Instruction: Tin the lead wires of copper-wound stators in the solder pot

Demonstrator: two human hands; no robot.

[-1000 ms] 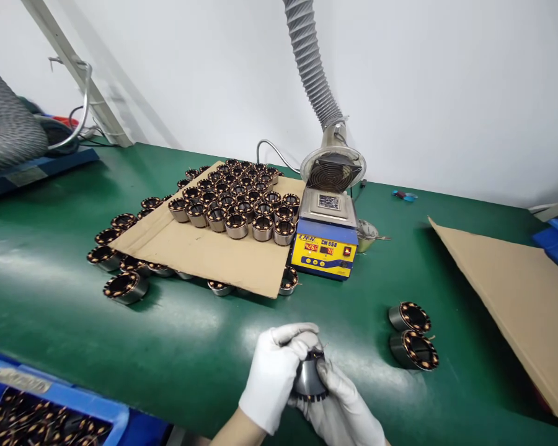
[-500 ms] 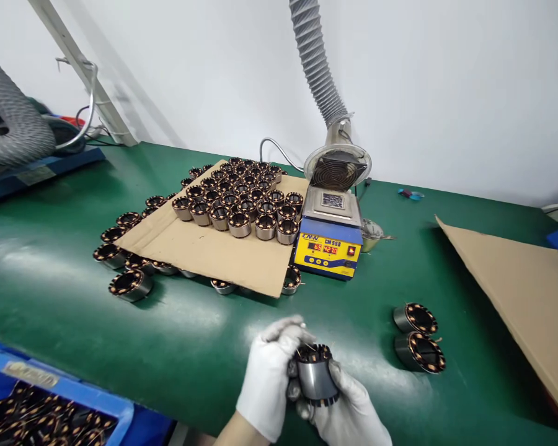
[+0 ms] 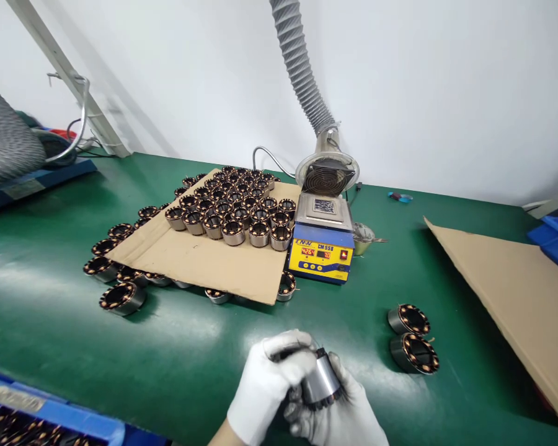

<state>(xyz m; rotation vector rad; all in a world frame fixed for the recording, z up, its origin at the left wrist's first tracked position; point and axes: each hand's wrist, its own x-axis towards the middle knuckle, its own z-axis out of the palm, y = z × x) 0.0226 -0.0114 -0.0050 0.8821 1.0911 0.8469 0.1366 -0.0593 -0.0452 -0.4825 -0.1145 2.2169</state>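
A motor stator point(image 3: 322, 379), a steel ring with black slotted ends, is held low in front of me, tilted. My right hand point(image 3: 348, 412), in a white glove with dirty fingertips, wraps around its lower and right side. My gloved left hand point(image 3: 272, 375) is closed at its top edge, thumb and fingers pinched there. A thin wire sticks up beside those fingertips; whether they grip it is hidden. Two more stators point(image 3: 415, 354) with copper windings lie on the green table to the right.
A solder pot point(image 3: 320, 257) with a lit display stands beneath an extraction hood point(image 3: 328, 176). Left of it, a cardboard sheet point(image 3: 190, 260) carries many stators point(image 3: 233, 232), with more underneath. Another cardboard sheet point(image 3: 502, 279) is at right. A blue bin point(image 3: 74, 412) of parts sits lower left.
The stator has tilted in my right hand. My left fingers have moved over its top edge and cover more of it. The view has shifted slightly, and the display digits differ.
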